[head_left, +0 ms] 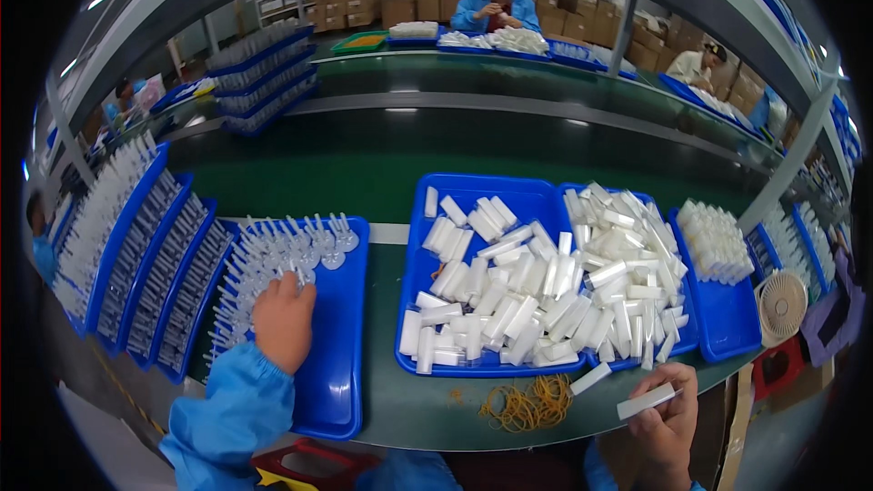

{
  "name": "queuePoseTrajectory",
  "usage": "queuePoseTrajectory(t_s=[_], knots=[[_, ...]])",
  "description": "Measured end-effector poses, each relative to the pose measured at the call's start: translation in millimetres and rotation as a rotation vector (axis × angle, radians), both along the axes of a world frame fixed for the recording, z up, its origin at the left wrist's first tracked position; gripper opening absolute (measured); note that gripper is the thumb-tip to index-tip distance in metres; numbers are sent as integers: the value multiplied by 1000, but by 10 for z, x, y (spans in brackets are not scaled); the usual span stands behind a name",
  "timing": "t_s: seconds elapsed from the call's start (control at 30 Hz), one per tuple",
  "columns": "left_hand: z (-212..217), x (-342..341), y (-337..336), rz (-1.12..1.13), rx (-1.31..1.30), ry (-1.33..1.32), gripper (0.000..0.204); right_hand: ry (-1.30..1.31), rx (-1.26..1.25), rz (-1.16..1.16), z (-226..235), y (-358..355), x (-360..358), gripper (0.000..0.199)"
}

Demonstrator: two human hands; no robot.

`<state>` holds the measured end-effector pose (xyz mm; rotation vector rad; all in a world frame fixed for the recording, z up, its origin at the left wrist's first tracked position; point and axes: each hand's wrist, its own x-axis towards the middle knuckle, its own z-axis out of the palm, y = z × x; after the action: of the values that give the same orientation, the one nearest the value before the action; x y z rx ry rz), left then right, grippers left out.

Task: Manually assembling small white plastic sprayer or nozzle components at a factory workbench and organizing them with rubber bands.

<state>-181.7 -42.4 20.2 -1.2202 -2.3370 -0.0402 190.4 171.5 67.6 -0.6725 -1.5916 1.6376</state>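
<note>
My left hand [284, 320] reaches over a blue tray [332, 382] at the left. Its fingers are bent together among clear plastic pieces with upright stems [273, 250], standing in rows in the tray's far and left part. Whatever the fingertips pinch is hidden. Near the table's front edge, my right hand [671, 423] grips a white rectangular block [647, 401] between thumb and fingers. A similar loose white block [591, 379] lies on the table beside it. Just beyond is a blue tray [409, 345] with many such blocks, some in clear film.
More blocks heap in a second tray [696, 332]; a third tray [737, 332] holds upright pieces. Tilted stacked trays [136, 245] stand far left. Rubber bands [529, 403] lie in front, a small fan [781, 305] at right. Beyond the green conveyor belt [382, 159], a person [496, 9] works.
</note>
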Motion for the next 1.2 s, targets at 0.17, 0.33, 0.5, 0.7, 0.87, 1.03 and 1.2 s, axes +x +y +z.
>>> queuePoseTrajectory(t_s=[0.17, 0.33, 0.5, 0.7, 0.87, 1.03, 1.2], knots=[[442, 859, 190, -211, 430, -229, 18, 106, -85, -31, -228, 91, 39, 39], [342, 1727, 222, -601, 707, -1193, 21, 93, -126, 135, -285, 118, -169, 50], [17, 2186, 533, -921, 703, -1766, 31, 101, -207, 165, -183, 133, -99, 53], [203, 2282, 753, -979, 490, -1543, 18, 230, -335, 171, -318, 101, -66, 48], [159, 2325, 834, -970, 486, -1485, 14, 296, -586, 245, -331, 99, -39, 44], [140, 2293, 820, -925, 466, -1514, 12, 27, -206, 266, -422, 157, 47, 21], [52, 2208, 796, -959, 359, -1566, 13, -315, 152, 334, -362, 176, 187, 15]])
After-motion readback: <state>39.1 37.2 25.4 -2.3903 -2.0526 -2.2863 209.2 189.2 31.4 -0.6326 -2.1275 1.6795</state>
